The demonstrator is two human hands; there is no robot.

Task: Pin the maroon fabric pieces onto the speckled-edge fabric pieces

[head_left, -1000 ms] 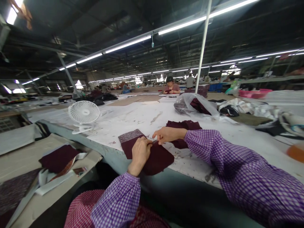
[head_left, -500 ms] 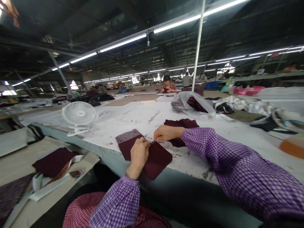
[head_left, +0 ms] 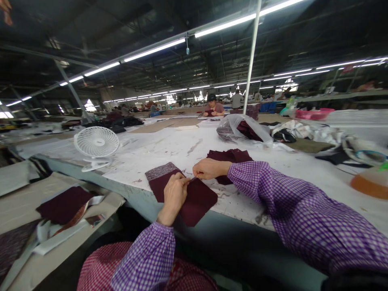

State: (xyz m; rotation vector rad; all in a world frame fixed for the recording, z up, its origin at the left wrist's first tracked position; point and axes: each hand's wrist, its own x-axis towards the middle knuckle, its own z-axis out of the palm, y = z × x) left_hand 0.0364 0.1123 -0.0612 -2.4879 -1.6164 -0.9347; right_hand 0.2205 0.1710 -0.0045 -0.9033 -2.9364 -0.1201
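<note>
A maroon fabric piece [head_left: 200, 200] lies at the table's front edge, its near corner hanging over. My left hand [head_left: 174, 196] is closed on its upper edge, the fingertips pinching near the middle. Beside them, my right hand [head_left: 209, 167] is also in a pinch, at the far edge of the piece; what is between its fingertips is too small to make out. At the piece's left end shows a speckled grey-purple strip [head_left: 163, 171]. Behind my right hand sits a pile of maroon pieces [head_left: 232, 154], partly covered by that hand and wrist.
A white fan [head_left: 97, 142] stands on the white-covered table [head_left: 145, 147] at left. Further back lies a clear plastic bag [head_left: 242, 128] with maroon cloth. Heaped fabrics [head_left: 312, 135] are on the right. A lower surface [head_left: 66, 234] at left holds cloth scraps. A co-worker [head_left: 214, 107] sits opposite.
The view has shifted slightly, so everything appears a little further left and higher. Both hands keep their closed hold at the fabric's edge, the right fingertips slightly nearer the left ones.
</note>
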